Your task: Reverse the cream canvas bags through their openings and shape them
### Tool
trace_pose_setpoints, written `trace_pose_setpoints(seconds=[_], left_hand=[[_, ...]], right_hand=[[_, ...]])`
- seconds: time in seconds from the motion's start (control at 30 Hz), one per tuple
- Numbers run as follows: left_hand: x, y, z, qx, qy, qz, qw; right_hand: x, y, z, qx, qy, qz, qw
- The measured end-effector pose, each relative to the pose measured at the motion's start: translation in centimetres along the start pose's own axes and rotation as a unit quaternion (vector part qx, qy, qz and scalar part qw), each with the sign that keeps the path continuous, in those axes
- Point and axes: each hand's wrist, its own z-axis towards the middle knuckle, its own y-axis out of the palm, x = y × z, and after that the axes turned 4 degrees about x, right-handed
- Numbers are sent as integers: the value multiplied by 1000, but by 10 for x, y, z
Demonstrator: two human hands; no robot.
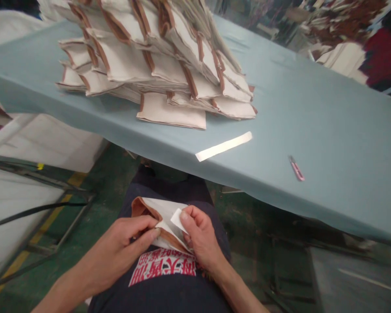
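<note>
Over my lap, a white fabric pouch (165, 209) with brown edging is held with its mouth spread. My left hand (122, 243) pinches the brown-trimmed edge between thumb and fingers. A small white rectangular piece (176, 221), like a tag or card, is gripped between the thumb and fingers of my right hand (200, 232), at the pouch's right side. Whether those fingers also hold the fabric is hidden.
On the blue-covered table (270, 108) lies a tall pile of similar folded white pieces (169, 71) with brown edges. A white strip (224, 147) lies near the front edge, with pink-handled thread snips (296, 168) to its right. Metal frames (68, 230) stand at left.
</note>
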Motion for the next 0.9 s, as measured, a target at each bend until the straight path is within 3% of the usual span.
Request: trace_pose_setpoints(seconds=[0.17, 0.3, 0.5, 0.63, 0.73, 0.8, 0.9], left_hand=[[17, -2, 14, -11, 12, -79, 997], [37, -2, 22, 5, 52, -70, 996], [46, 0, 31, -12, 57, -73, 996], [49, 2, 39, 18, 75, -62, 995], [50, 0, 46, 76, 94, -21, 992], [47, -2, 50, 104, 83, 6, 991], [36, -3, 51, 115, 53, 26, 992]], right_hand=[[-60, -6, -17, 5, -112, -92, 989], [-99, -2, -36, 7, -161, -180, 970], [-101, 5, -37, 28, -163, -226, 960], [-96, 1, -30, 30, -164, -214, 963], [-87, -9, -32, -26, -110, -123, 986], [-69, -19, -36, -87, -11, -54, 995], [-32, -37, -47, -163, 152, -33, 974]])
